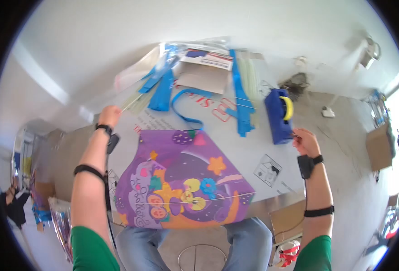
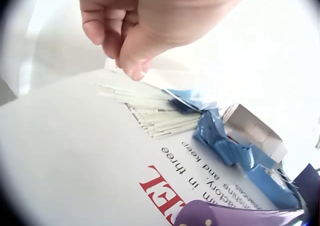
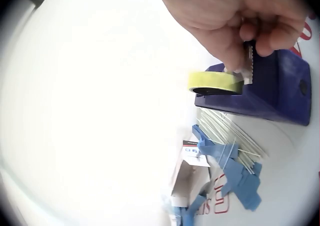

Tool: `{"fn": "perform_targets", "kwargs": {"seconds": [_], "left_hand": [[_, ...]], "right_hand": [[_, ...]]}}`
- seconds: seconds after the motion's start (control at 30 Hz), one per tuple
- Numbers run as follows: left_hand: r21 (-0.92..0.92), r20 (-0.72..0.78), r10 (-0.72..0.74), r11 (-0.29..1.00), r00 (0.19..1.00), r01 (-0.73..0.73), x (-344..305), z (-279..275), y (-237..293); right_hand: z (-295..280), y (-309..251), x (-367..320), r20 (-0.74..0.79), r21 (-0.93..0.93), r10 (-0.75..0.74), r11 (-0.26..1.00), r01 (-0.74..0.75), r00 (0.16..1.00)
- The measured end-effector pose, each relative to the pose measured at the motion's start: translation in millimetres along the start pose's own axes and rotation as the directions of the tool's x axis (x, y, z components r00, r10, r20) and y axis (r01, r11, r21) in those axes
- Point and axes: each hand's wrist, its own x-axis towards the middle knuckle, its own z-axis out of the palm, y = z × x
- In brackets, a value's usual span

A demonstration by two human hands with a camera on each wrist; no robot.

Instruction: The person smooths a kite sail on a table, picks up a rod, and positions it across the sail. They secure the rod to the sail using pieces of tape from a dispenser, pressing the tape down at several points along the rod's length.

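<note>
In the head view my left hand [image 1: 111,116] is raised at the left, pinching the end of a thin white stick [image 2: 182,101]. That stick slants over a fan of similar pale sticks [image 2: 162,123]. On the right, my right hand [image 1: 307,142] is at the near end of a blue tape dispenser [image 1: 278,124]. Its thumb and fingers pinch the clear tape [image 3: 239,76] beside the toothed cutter [image 3: 250,66]. A yellow tape roll [image 1: 288,108] sits in the dispenser. Before me lies a purple cartoon-printed sheet [image 1: 226,180], with a thin white stick running across its near part.
Blue strips [image 1: 165,90] and an open white box [image 1: 204,77] stand at the back of the printed white board [image 1: 222,135]. More blue strips [image 1: 242,113] and pale sticks [image 1: 250,72] lie right of the box. Clear plastic wrap [image 1: 138,67] is at the back left.
</note>
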Motion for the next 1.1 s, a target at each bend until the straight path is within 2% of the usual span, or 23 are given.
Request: {"fn": "perform_targets", "kwargs": {"seconds": [0.03, 0.07, 0.1, 0.17, 0.23, 0.3, 0.37, 0.43, 0.5, 0.57, 0.63, 0.67, 0.7, 0.77, 0.83, 0.87, 0.9, 0.97, 1.03, 1.1], "left_hand": [[0.001, 0.02, 0.016, 1.0, 1.0, -0.016, -7, -10, -9], [0.094, 0.044, 0.028, 0.995, 0.999, -0.032, -17, -25, -10], [0.05, 0.073, 0.037, 0.998, 0.997, -0.04, -29, -38, -15], [0.075, 0.135, -0.005, 0.997, 0.991, -0.006, -57, -65, -25], [0.11, 0.204, -0.043, 0.994, 0.978, 0.021, -90, -94, -37], [0.086, 0.195, -0.052, 0.996, 0.979, 0.036, -134, -129, -36], [-0.048, 0.244, -0.167, 0.982, 0.955, 0.184, -176, -154, -46], [-0.165, 0.267, -0.203, 0.954, 0.942, 0.252, -224, -183, -28], [-0.312, 0.389, -0.252, 0.869, 0.886, 0.384, -269, -207, 9], [-0.594, 0.591, -0.133, 0.595, 0.795, 0.541, -311, -228, 71], [-0.6, 0.658, -0.029, 0.584, 0.753, 0.547, -346, -233, 135], [-0.638, 0.67, 0.042, 0.544, 0.741, 0.546, -363, -229, 160], [-0.67, 0.678, 0.114, 0.501, 0.726, 0.547, -379, -219, 184], [-0.691, 0.719, 0.289, 0.394, 0.632, 0.606, -407, -191, 229], [-0.692, 0.721, 0.409, 0.378, 0.559, 0.615, -431, -178, 289], [-0.676, 0.734, 0.434, 0.388, 0.523, 0.627, -442, -167, 311], [-0.661, 0.744, 0.46, 0.4, 0.485, 0.634, -450, -153, 332], [-0.579, 0.747, 0.532, 0.223, 0.4, 0.784, -469, -112, 363], [-0.559, 0.726, 0.592, 0.212, 0.35, 0.802, -481, -86, 390], [-0.565, 0.722, 0.601, 0.225, 0.344, 0.794, -490, -79, 418]], "right_hand": [[-5, 2, 5, 0.03, 0.126, 0.027, 0.992, -0.03, 0.999], [3, -9, -4, -0.002, 0.127, 0.055, 0.99, -0.054, 0.998], [1, -8, -2, 0.004, 0.154, 0.052, 0.987, -0.052, 0.999], [0, 1, 8, 0.007, 0.185, 0.041, 0.982, -0.041, 0.999], [-2, 4, 9, 0.026, 0.27, 0.1, 0.957, -0.104, 0.995], [1, 4, 0, 0.008, 0.307, 0.09, 0.948, -0.088, 0.996], [2, 6, -8, 0.003, 0.345, 0.074, 0.936, -0.071, 0.997], [0, 12, -20, -0.003, 0.4, 0.091, 0.913, -0.082, 0.996], [-4, 16, -40, 0.005, 0.417, 0.081, 0.906, -0.076, 0.997], [-9, 21, -63, 0.011, 0.413, 0.11, 0.905, -0.105, 0.994], [-16, 32, -90, 0.038, 0.417, 0.106, 0.902, -0.112, 0.994], [-16, 33, -108, 0.005, 0.4, 0.136, 0.908, -0.127, 0.991], [-22, 40, -123, 0.05, 0.421, 0.126, 0.897, -0.135, 0.991], [-31, 49, -156, 0.058, 0.446, 0.083, 0.889, -0.101, 0.995], [-38, 55, -197, 0.028, 0.469, 0.076, 0.879, -0.08, 0.997], [-43, 62, -213, 0.002, 0.406, -0.018, 0.914, 0.015, 1.0], [-48, 62, -233, 0.033, 0.418, -0.004, 0.908, -0.01, 0.999], [-54, 69, -270, 0.017, 0.468, -0.016, 0.884, 0.006, 1.0], [-58, 70, -307, -0.002, 0.498, 0.023, 0.867, -0.019, 1.0], [-64, 74, -337, -0.011, 0.523, 0.065, 0.851, -0.05, 0.998]]}}
